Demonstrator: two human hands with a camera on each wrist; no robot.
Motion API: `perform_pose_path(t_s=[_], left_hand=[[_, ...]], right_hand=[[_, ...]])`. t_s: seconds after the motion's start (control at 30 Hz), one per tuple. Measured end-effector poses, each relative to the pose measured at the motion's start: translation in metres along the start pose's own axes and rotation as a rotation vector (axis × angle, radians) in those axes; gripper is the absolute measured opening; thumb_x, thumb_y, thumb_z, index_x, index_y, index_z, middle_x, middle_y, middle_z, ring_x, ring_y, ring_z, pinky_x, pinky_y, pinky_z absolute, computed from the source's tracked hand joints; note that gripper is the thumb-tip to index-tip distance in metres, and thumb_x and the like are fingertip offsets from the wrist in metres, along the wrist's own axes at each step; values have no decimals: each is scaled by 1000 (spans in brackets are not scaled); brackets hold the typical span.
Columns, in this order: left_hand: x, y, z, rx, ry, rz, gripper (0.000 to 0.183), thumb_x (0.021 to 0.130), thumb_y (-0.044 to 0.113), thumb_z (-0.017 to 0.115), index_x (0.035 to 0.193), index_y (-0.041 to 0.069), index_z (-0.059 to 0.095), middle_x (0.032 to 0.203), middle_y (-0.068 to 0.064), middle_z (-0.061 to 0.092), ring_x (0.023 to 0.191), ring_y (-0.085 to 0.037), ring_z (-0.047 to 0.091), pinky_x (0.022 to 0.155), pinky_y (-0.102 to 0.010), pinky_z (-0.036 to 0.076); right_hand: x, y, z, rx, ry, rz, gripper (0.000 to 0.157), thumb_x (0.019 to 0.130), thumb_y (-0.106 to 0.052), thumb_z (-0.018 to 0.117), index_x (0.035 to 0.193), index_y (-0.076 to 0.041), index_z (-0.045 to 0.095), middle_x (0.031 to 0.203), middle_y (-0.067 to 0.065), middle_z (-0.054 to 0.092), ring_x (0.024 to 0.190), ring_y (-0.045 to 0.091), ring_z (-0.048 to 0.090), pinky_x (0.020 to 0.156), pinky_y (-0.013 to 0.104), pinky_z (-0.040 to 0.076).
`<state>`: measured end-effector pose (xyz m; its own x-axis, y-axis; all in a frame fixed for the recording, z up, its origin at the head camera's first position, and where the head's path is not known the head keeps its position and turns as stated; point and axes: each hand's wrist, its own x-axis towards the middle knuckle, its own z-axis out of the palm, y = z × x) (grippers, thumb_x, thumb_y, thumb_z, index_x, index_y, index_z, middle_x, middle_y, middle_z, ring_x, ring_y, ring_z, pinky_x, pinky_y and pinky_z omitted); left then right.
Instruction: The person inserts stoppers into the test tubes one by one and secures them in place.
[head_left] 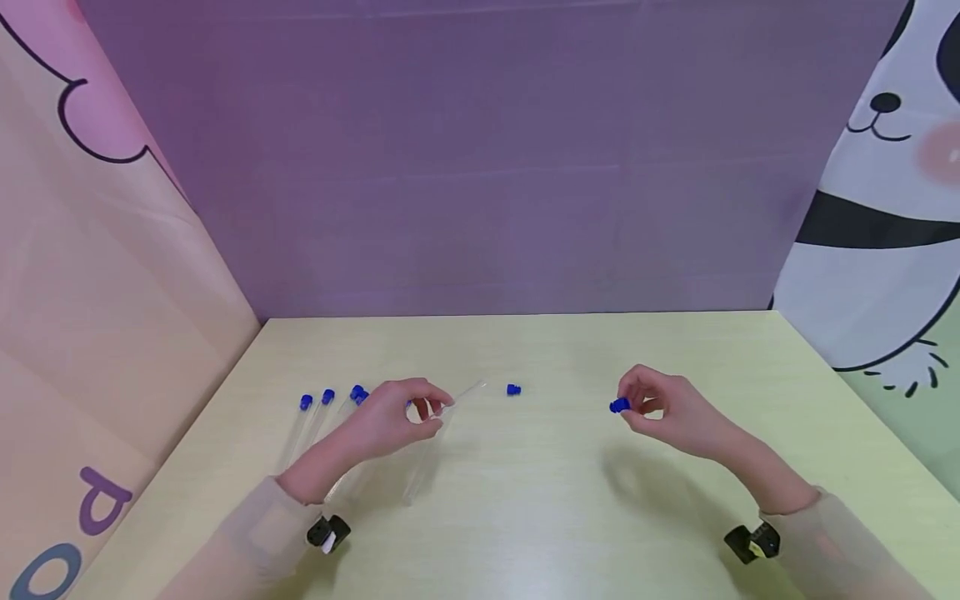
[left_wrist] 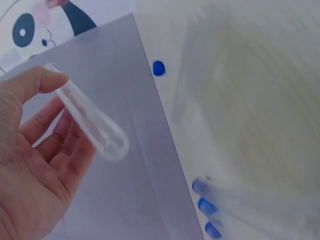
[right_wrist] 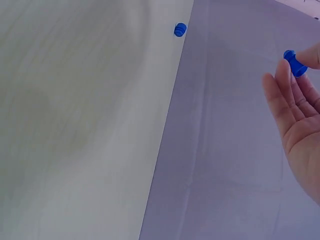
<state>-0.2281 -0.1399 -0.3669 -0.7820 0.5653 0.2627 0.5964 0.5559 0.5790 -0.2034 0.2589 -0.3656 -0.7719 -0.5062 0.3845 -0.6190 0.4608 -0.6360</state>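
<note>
My left hand (head_left: 401, 417) pinches a clear test tube (left_wrist: 92, 117) between thumb and fingertips. No cap shows on the tube, and its rounded end points away from the fingers. Over the right part of the table, my right hand (head_left: 667, 412) pinches a blue stopper (right_wrist: 295, 63) between thumb and fingers. A second blue stopper (head_left: 513, 389) lies on the table between the hands. Several blue-capped test tubes (head_left: 306, 417) lie at the left, partly hidden by the left hand and forearm. Another clear tube (head_left: 422, 475) lies below the left hand; its upper end is unclear.
The pale wooden table (head_left: 540, 517) ends at a purple backdrop (head_left: 487, 167). Printed cloth panels stand along both sides, a panda (head_left: 885, 183) on the right one. A small black device (head_left: 328, 533) sits on the left wrist, and a similar device (head_left: 753, 542) on the right.
</note>
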Motion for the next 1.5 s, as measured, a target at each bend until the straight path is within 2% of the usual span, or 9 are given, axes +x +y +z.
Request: perform_pose_path(t_s=[0.2, 0.3, 0.43, 0.57, 0.8, 1.0, 1.5], left_hand=[[2, 10, 6, -87, 20, 19, 21, 86, 4, 70, 107, 8, 70, 90, 5, 63, 83, -13, 58, 68, -28, 54], [5, 13, 10, -138, 19, 35, 22, 87, 3, 70, 107, 9, 71, 91, 2, 64, 82, -13, 58, 65, -28, 53], [7, 15, 16, -185, -8, 46, 21, 88, 3, 68, 108, 10, 70, 92, 2, 64, 82, -13, 58, 60, -27, 51], [7, 17, 20, -217, -50, 14, 20, 91, 8, 67, 110, 10, 70, 92, 4, 65, 82, -13, 58, 61, -27, 51], [6, 19, 22, -211, -80, 2, 23, 91, 9, 68, 114, 4, 68, 91, 4, 65, 81, -13, 58, 57, -26, 50], [5, 20, 25, -186, -77, 28, 24, 90, 9, 69, 114, 7, 69, 91, 8, 65, 80, -10, 59, 58, -26, 50], [7, 26, 30, -194, -103, 38, 25, 88, 8, 71, 114, 6, 69, 88, 9, 66, 78, -9, 58, 55, -25, 48]], right_hand=[[9, -6, 4, 60, -10, -3, 24, 84, 6, 70, 97, -10, 57, 86, -3, 65, 73, 13, 63, 72, 28, 55], [14, -8, 6, 77, -11, -17, 24, 84, 6, 70, 97, -10, 57, 87, -3, 65, 73, 14, 64, 71, 29, 55], [19, -11, 10, 98, -21, -21, 24, 84, 7, 69, 96, -11, 58, 87, -4, 66, 74, 17, 65, 72, 30, 55], [23, -15, 14, 113, -25, -25, 22, 85, 6, 69, 95, -11, 58, 87, -4, 66, 75, 19, 65, 74, 30, 55], [31, -22, 21, 94, -29, -57, 20, 86, 3, 70, 97, -10, 60, 89, -6, 67, 76, 13, 65, 77, 29, 54], [36, -26, 28, 114, -30, -62, 20, 85, 5, 71, 95, -9, 61, 89, -5, 68, 75, 12, 65, 75, 29, 54], [46, -34, 42, 138, -108, -10, 16, 87, -1, 71, 97, -7, 60, 92, 3, 69, 77, 14, 64, 77, 33, 54]])
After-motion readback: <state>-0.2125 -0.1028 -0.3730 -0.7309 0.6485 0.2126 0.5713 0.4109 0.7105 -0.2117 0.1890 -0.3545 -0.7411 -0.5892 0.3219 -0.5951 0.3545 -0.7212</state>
